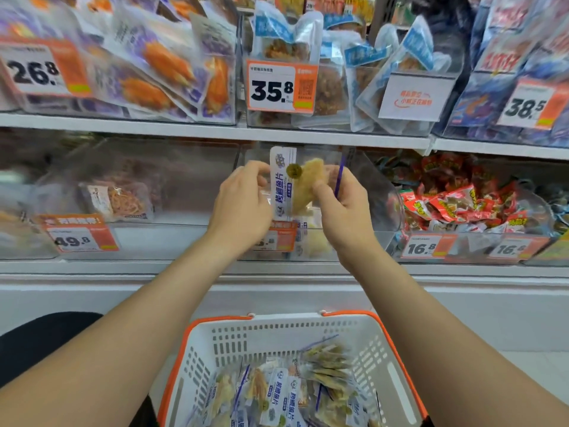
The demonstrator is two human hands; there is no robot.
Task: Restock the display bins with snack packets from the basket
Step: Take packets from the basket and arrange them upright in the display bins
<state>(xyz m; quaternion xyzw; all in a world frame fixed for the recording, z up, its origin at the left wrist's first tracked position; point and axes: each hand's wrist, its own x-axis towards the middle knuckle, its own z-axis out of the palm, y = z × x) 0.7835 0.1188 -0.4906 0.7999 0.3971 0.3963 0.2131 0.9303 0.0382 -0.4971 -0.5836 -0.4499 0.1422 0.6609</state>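
Both my hands hold a small stack of clear snack packets (303, 183) with a white-and-blue label strip and pale dried fish inside. They are raised in front of the middle clear display bin (369, 192) on the lower shelf. My left hand (243, 208) grips the stack's left edge and my right hand (343, 204) pinches its right side. Below, a white basket with orange rim (212, 343) holds several more of the same packets (286, 392).
The left lower bin (172, 180) holds a few packets of shredded snack (118, 200). The right lower bin holds red wrapped snacks (462, 204). Upper shelf bins are full of bagged snacks, with price tags (281, 86) on their fronts. A dark shape (40, 343) sits at the lower left.
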